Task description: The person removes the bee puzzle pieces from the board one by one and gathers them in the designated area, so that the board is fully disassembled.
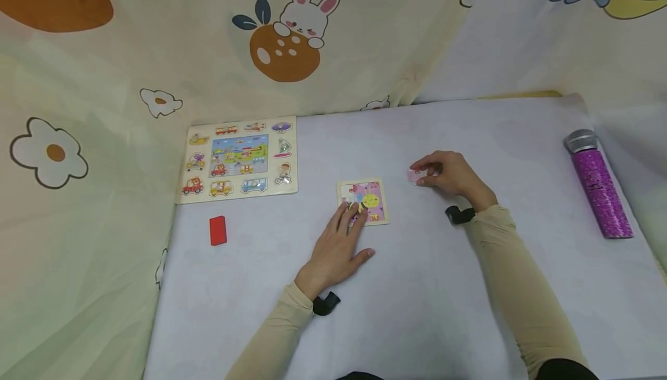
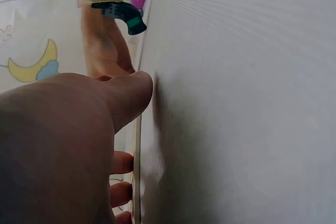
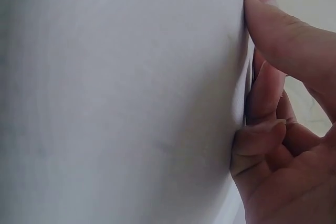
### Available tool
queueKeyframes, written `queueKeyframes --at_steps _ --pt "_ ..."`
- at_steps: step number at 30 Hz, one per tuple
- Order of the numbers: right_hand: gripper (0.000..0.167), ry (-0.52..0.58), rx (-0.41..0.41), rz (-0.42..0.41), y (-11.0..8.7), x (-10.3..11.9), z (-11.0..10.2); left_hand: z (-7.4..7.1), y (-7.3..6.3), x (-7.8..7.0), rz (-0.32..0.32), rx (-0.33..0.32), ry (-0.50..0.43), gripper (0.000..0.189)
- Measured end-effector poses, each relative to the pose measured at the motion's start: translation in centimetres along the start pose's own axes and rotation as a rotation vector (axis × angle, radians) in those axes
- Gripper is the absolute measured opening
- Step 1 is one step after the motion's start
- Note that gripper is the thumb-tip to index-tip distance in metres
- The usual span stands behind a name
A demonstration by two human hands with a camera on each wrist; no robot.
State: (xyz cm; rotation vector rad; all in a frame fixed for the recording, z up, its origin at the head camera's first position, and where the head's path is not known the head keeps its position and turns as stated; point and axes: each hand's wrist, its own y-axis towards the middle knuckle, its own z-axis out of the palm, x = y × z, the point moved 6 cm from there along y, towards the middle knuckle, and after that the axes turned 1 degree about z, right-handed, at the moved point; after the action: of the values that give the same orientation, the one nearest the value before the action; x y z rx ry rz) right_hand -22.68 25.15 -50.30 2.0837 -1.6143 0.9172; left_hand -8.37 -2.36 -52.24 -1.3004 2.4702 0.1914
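Lying flat at the far left of the white-topped desk (image 1: 417,310), a vehicle puzzle board (image 1: 200,149) with cars, buses and boats around a central town scene. Just nearer, apart from it, a red rectangular block (image 1: 217,230). Along the right edge, a glittery purple cylinder (image 1: 603,192), silver-grey end pointing away. Behind and to the left, a pale curtain (image 1: 198,50) printed with a rabbit (image 1: 307,18) on a brown strawberry (image 1: 283,61), plus white flowers.

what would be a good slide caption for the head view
Left hand rests on a square, pale-framed cartoon puzzle; right hand pinches a small flat pink piece.
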Motion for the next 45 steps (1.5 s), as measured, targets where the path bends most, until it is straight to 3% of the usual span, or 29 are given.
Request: queueKeyframes --at_steps 7,14,22,29,45 --pt "0.041 -0.001 0.016 0.028 -0.3 0.3 -0.3 -0.1 0.1 -0.1 -0.010 0.007 -0.017 0.080" --pt "0.037 0.002 -0.009 -0.084 -0.1 3.6 -0.1 0.0 0.0 0.0 -0.033 0.029 -0.042 0.081" --pt "0.034 0.023 0.089 -0.186 1.5 8.2 3.9 0.1 0.0 0.2 -0.049 0.051 -0.050 0.082" --pt "0.030 0.016 0.162 -0.202 2.2 10.8 6.6 0.0 0.0 0.2 -0.051 0.059 -0.055 0.081" --pt "0.020 -0.044 0.202 -0.193 3.2 11.8 9.0 0.1 0.0 0.4 -0.051 0.070 -0.048 0.081"
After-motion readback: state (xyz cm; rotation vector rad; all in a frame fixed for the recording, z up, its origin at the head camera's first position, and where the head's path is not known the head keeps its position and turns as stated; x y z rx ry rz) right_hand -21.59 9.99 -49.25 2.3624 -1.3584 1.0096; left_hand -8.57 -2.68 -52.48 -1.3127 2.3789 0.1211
